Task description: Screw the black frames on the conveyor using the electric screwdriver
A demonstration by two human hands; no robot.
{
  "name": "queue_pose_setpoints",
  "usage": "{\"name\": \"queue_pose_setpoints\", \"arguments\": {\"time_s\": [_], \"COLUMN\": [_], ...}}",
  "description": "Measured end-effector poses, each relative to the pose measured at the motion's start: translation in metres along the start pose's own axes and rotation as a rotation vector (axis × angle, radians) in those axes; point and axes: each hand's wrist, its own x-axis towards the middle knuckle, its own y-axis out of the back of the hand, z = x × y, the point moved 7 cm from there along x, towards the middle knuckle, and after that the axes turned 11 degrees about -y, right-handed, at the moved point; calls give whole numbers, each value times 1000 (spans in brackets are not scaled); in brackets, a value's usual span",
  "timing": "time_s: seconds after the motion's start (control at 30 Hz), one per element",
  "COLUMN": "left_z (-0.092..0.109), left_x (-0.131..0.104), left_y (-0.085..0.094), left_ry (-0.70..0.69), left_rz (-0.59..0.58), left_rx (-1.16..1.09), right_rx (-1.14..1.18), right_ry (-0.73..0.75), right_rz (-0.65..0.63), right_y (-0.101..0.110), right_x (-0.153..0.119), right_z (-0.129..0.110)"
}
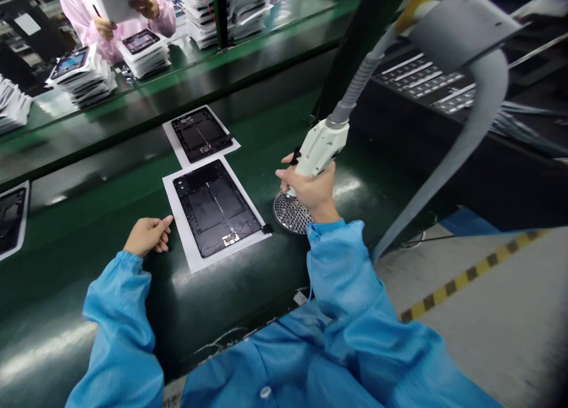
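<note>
My right hand [313, 189] is wrapped around a white handheld air gun [323, 145] on a flexible grey hose. Just below its lower end is a round perforated metal disc [291, 214]; whether they touch I cannot tell. To the left lies an open tablet housing [217, 207], black inside with a small circuit board near its lower edge, on a white sheet [195, 257]. My left hand [149, 235] hovers by that sheet's left edge, fingers curled, with nothing visible in them. A second tablet housing [199, 135] on its own sheet sits just beyond.
Another tablet housing [11, 219] is at the far left of the green bench [102, 207]. Across a raised ledge, a person in pink [162, 12] holds a white panel near stacks of sheets [144, 59]. A thick grey hose [457, 154] curves down at right, beside yellow-black floor tape [474, 272].
</note>
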Motion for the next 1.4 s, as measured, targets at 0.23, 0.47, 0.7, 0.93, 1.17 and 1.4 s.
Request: {"name": "queue_pose_setpoints", "arguments": {"time_s": [0.23,0.47,0.7,0.93,1.17,1.4], "left_z": [-3,-7,-1,-1,1,2], "left_x": [0,5,5,3,3,1], "left_y": [-1,1,-6,-10,-12,-14], "left_ry": [30,29,4,-28,-24,-17], "left_rz": [-13,23,37,24,14,5], "left_rx": [43,73,161,180,203,222], "right_rx": [-26,-27,133,140,51,-73], "right_ry": [-14,35,-13,-160,-200,-114], "right_rz": [-11,16,-205,-506,-590,-595], "right_y": [-1,2,-46,-108,-116,-116], "right_x": [0,-2,-46,-93,-102,-112], "right_z": [2,-6,-17,-9,1,5]}}
